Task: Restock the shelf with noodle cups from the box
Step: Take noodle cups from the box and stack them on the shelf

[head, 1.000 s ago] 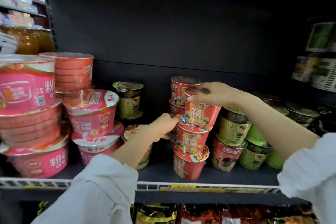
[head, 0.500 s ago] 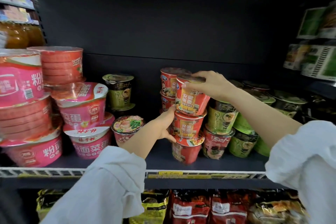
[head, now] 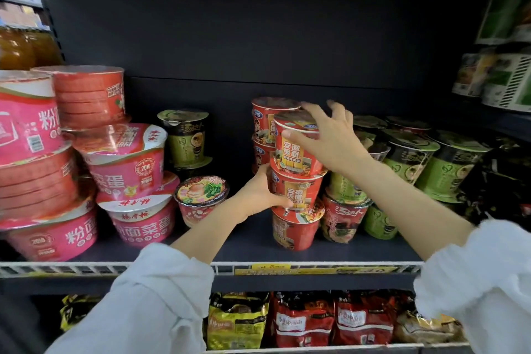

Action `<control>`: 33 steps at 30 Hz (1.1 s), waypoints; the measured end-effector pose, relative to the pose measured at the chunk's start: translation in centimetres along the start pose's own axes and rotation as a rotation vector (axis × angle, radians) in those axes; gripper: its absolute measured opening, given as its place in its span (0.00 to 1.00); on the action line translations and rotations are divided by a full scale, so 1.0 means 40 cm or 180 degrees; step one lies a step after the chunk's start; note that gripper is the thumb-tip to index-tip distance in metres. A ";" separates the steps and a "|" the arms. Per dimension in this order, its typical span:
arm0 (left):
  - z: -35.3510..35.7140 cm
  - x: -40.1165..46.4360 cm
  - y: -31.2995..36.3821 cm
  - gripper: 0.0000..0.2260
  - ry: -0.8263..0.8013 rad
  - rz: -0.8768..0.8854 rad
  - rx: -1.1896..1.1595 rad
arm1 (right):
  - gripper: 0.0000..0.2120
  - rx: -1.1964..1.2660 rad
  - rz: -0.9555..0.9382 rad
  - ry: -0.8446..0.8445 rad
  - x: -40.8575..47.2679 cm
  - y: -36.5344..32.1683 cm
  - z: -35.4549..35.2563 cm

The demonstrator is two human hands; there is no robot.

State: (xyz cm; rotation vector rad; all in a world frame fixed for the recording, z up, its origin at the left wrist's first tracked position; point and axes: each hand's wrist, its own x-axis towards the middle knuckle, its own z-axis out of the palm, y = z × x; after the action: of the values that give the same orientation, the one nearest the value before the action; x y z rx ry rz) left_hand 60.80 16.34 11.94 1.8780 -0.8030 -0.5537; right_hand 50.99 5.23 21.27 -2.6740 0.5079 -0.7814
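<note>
Head view: on the shelf [head: 258, 250], three red cups stack upright, lids up. Left hand [head: 258, 195] grips the middle cup [head: 298, 191]; right hand [head: 330, 138], fingers spread, thumb touching the top cup [head: 296, 149].

Shop, stocked shelves [head: 287, 267], price tags [head: 270, 267]

Three red noodle cups stand stacked upright near the front edge of the dark shelf [head: 253, 241], right of its middle. The top cup [head: 297, 149] has yellow label panels and a red-rimmed foil lid, and tilts slightly. The middle cup [head: 297, 188] and the bottom cup [head: 294, 228] match it. Two more red cups [head: 265, 123] stand stacked just behind, toward the back edge.
</note>
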 end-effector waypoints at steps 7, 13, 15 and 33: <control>0.030 -0.003 -0.052 0.47 -0.0311 -0.0141 0.0065 | 0.14 0.0409 -0.0057 0.0749 -0.172 0.074 0.098; 0.059 0.003 -0.086 0.52 -0.0310 -0.0162 -0.0025 | 0.21 0.0373 0.0657 -0.0370 -0.182 0.125 0.188; 0.068 0.006 -0.090 0.53 -0.0318 -0.0132 -0.0046 | 0.24 0.0140 0.0612 -0.0692 -0.190 0.143 0.208; 0.041 0.014 -0.043 0.40 0.0869 0.0311 0.0230 | 0.26 -0.0565 0.0127 -0.0199 -0.224 0.145 0.260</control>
State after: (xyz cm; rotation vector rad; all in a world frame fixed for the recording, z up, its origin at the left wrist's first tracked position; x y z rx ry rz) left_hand 60.56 15.45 9.66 1.9170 -0.7361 -0.2030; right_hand 48.35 5.78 6.61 -2.8305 0.6402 -0.6676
